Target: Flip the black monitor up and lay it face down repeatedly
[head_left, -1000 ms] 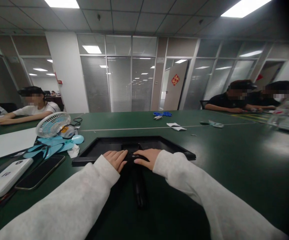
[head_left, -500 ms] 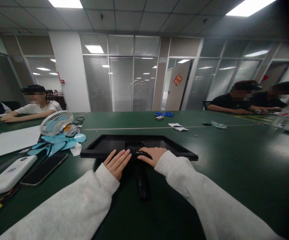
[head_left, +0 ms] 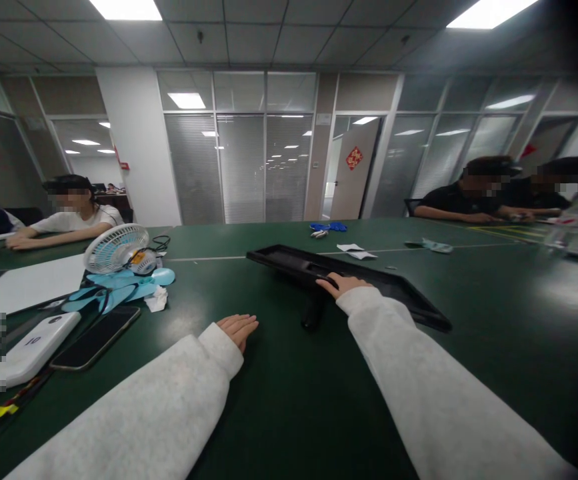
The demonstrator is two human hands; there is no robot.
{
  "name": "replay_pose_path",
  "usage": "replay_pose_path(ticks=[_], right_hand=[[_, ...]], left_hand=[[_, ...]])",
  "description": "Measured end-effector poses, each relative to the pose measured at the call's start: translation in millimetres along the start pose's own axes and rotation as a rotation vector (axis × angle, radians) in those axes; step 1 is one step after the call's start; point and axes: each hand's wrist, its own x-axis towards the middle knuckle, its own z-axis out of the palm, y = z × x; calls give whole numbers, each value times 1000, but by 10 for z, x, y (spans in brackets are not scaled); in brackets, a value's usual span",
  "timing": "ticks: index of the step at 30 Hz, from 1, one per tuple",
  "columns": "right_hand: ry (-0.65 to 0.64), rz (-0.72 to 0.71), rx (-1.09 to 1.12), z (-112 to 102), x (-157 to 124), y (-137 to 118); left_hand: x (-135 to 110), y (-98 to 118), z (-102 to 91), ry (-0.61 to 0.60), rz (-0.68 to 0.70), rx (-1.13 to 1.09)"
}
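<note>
A wide, shallow black tray-like piece [head_left: 409, 299] sits tilted over the green table, its right end nearer to me. A short black handle-like stub [head_left: 311, 315] sticks out toward me from its middle. My right hand [head_left: 343, 285] is closed around the middle of the piece, by the root of the stub. Some of its fingertips are hidden behind the black edge. To the left and apart from the piece, my left hand [head_left: 239, 328] lies low over the table, fingers stretched out with nothing in them.
At left are a white fan [head_left: 117, 248], light blue fan blades [head_left: 131, 288], crumpled tissue [head_left: 157, 299], a dark phone [head_left: 97, 339] and a white device [head_left: 29, 350]. Papers [head_left: 356, 252] and a blue item [head_left: 329, 227] lie farther back. Several people sit at the table's far sides.
The black piece has swung round and moved right with my right hand, its right end now nearer to me. My left hand has come off it and rests apart on the left.
</note>
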Motion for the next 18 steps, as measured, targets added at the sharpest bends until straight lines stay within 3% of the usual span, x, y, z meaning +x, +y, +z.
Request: replay_pose_path(ticks=[10,18], right_hand=[[122,462,125,150,379,924],[191,488,90,37,284,1096]], left_hand=[[-22,31,-19,-14,-55,-17],[-22,36,-28,-54,-76,-45]])
